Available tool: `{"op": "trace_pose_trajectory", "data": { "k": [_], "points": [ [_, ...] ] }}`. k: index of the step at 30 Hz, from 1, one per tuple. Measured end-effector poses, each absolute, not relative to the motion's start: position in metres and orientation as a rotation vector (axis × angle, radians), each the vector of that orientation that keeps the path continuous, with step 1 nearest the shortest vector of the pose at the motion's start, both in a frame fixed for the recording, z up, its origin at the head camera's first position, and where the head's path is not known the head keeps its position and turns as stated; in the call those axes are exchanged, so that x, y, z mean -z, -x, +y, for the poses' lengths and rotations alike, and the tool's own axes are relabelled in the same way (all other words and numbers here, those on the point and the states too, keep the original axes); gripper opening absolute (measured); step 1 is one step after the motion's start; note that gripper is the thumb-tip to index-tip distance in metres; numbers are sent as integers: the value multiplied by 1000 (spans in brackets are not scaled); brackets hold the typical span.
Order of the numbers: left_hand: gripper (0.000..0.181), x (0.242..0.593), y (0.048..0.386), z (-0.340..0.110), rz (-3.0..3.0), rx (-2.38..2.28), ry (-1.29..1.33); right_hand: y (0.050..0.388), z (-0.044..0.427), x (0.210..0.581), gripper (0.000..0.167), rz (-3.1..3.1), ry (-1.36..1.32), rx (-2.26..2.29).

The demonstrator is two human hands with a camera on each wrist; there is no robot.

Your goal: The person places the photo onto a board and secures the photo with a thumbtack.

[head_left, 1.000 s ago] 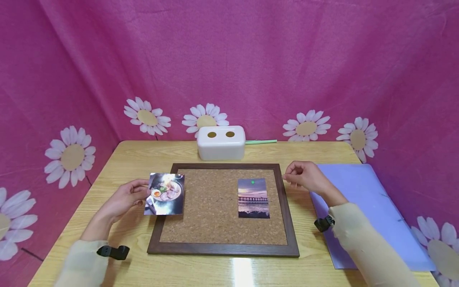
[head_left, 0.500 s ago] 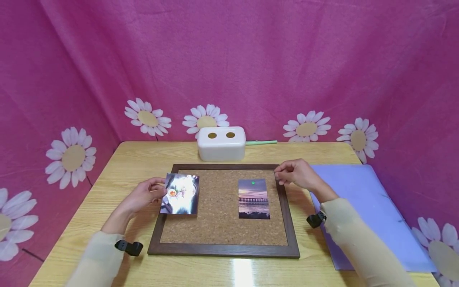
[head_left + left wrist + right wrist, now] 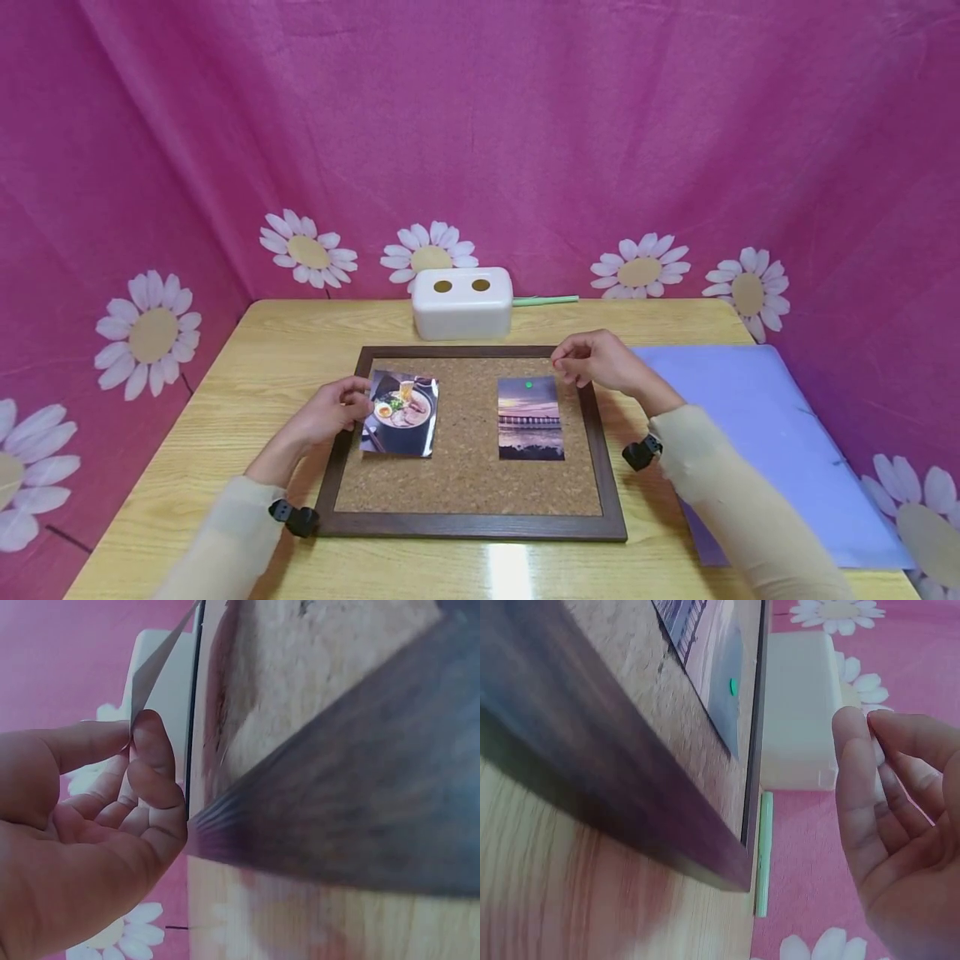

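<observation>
My left hand (image 3: pixel 324 412) pinches the left edge of a ramen photo (image 3: pixel 403 417) between thumb and index finger. The photo is held over the left part of a dark-framed corkboard (image 3: pixel 465 487); in the left wrist view the photo (image 3: pixel 154 679) appears edge-on, raised off the cork. On the board's right part lies a photo of a pier at sunset (image 3: pixel 528 429), with a green thumbtack (image 3: pixel 528 385) at its top. Above the board's upper right corner, my right hand (image 3: pixel 606 363) pinches a tiny red thumbtack (image 3: pixel 556 362), mostly hidden by the fingertips.
Behind the board stands a white box with two round holes (image 3: pixel 461 315). A green stick (image 3: pixel 546 301) extends from its right side. A translucent purple sheet (image 3: pixel 772 467) lies at the table's right, partly under my right forearm. A pink flowered curtain (image 3: pixel 480 142) surrounds the table.
My left hand has carried the ramen photo rightward, from the board's left edge to over the cork. My right hand has shifted left, from beside the frame to over its upper right corner.
</observation>
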State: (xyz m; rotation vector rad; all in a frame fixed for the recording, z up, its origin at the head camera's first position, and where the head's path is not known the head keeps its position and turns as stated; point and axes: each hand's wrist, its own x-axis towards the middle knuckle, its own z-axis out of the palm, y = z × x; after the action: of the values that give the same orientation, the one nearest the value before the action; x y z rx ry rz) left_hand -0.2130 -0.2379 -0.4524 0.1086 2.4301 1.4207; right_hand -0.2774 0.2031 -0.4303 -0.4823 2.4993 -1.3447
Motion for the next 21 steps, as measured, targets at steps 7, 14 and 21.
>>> {"op": "trace_pose_trajectory", "data": {
  "k": [7,14,21],
  "points": [
    [34,456,214,-228,2472,-1392,-54,279,190,430,20,2446,502,1380],
    [33,459,215,-220,2515,-1372,-30,280,173,426,19,2430,492,1342],
    [30,460,216,-215,2555,-1328,-29,282,156,425,15,2460,562,1301]
  ]
}}
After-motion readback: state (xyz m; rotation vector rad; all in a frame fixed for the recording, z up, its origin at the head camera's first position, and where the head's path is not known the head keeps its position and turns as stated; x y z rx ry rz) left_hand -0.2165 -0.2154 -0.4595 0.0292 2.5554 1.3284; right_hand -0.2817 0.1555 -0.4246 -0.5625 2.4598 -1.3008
